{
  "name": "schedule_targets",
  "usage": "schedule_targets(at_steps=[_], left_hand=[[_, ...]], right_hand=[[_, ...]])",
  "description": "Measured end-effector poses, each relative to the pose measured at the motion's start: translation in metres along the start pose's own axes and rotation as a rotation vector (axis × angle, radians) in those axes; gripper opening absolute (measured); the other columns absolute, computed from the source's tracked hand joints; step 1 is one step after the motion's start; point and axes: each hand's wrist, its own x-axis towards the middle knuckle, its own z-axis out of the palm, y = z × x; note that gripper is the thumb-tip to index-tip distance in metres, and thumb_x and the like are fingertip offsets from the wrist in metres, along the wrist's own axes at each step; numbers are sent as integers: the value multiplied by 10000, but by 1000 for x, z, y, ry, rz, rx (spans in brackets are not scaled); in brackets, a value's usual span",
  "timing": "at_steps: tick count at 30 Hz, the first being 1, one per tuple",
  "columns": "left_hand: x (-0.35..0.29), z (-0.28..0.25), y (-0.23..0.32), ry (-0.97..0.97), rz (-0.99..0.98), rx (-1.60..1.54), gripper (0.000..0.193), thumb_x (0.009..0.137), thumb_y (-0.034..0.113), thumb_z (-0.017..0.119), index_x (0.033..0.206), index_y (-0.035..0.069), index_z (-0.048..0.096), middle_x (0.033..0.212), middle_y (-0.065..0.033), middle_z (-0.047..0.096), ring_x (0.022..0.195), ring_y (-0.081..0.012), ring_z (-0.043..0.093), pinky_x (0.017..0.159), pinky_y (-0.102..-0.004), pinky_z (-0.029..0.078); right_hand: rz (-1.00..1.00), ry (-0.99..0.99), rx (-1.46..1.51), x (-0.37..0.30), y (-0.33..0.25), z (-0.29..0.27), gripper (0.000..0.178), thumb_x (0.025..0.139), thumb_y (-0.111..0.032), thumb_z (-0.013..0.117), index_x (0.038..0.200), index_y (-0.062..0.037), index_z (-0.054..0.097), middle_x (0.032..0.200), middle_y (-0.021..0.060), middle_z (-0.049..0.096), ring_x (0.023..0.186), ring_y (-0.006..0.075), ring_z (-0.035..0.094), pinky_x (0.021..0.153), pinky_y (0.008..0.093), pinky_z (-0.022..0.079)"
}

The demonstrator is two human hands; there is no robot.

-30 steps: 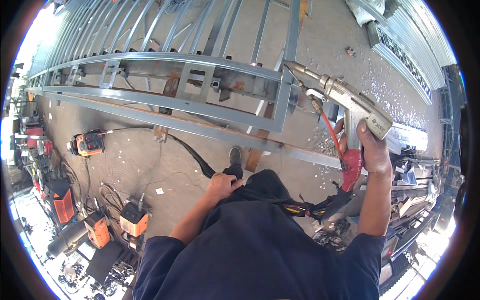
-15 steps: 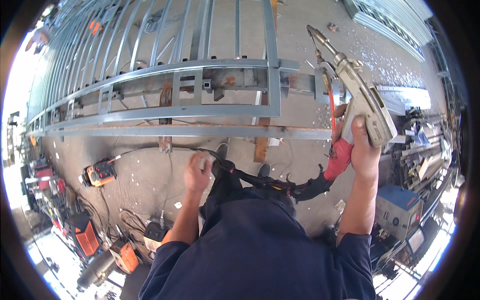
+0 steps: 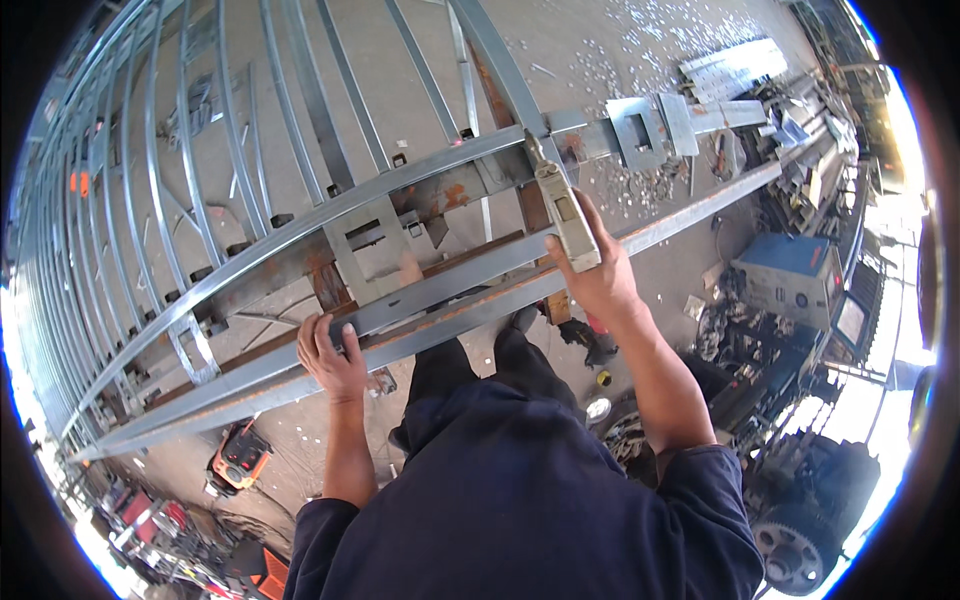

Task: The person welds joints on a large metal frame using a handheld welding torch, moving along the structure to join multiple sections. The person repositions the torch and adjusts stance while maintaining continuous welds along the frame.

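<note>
My right hand (image 3: 602,275) is closed round a grey welding gun (image 3: 572,228). The gun's slim nozzle tip reaches a corner of the steel frame (image 3: 420,165), where an upright bar meets a crossbar. My left hand (image 3: 335,362) is closed over the near steel rail (image 3: 440,285), fingers curled on its top and thumb beside them. A small dark patch shows between thumb and fingers; I cannot make out what it is. Past the hands, a flat plate with a rectangular cutout (image 3: 368,235) spans between two rails. The gun's hose is mostly hidden.
Two plates, one with a square hole (image 3: 636,132), lie at the right end of the frame. A blue-topped machine (image 3: 790,280) and piled scrap metal (image 3: 810,140) stand at right. An orange-and-black machine (image 3: 240,458) sits on the floor at left. Small bits litter the floor.
The welding gun has come down and left, from raised at the right to the frame's corner. My left hand has moved forward and left onto the rail. The view has turned and shifted closer.
</note>
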Motion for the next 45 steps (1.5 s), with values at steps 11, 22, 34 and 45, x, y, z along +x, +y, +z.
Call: schedule_targets(at_steps=[11, 22, 34, 45], left_hand=[[4, 5, -8, -39, 78, -41, 400, 978, 323, 618, 1246, 28, 585, 1291, -150, 624, 1222, -358, 564, 1112, -510, 342], [5, 4, -9, -74, 92, -77, 395, 989, 329, 602, 1251, 34, 578, 1291, -147, 626, 1225, -354, 563, 1124, -508, 323], [6, 3, -10, -92, 105, -56, 395, 989, 351, 610, 1228, 36, 590, 1287, -138, 625, 1213, -329, 576, 1113, -500, 329], [7, 3, -9, -105, 101, -58, 396, 975, 343, 620, 1218, 31, 594, 1284, -143, 629, 1214, -328, 578, 1116, -495, 330]], right_hand=[[174, 58, -57, 8, -18, 48, 732, 939, -211, 766, 1567, -116, 400, 1270, 229, 693, 1169, 380, 697, 949, 418, 566], [131, 89, -69, 11, -17, 57, 775, 907, -242, 786, 1557, -100, 388, 1190, 252, 700, 1084, 435, 700, 874, 454, 578], [193, 75, -54, 21, -34, 55, 743, 910, -198, 778, 1544, -153, 392, 1168, 237, 708, 1073, 442, 703, 854, 474, 579], [134, 137, -119, 20, -35, 70, 735, 928, -235, 754, 1544, -121, 369, 1160, 244, 705, 1058, 459, 695, 839, 482, 581]])
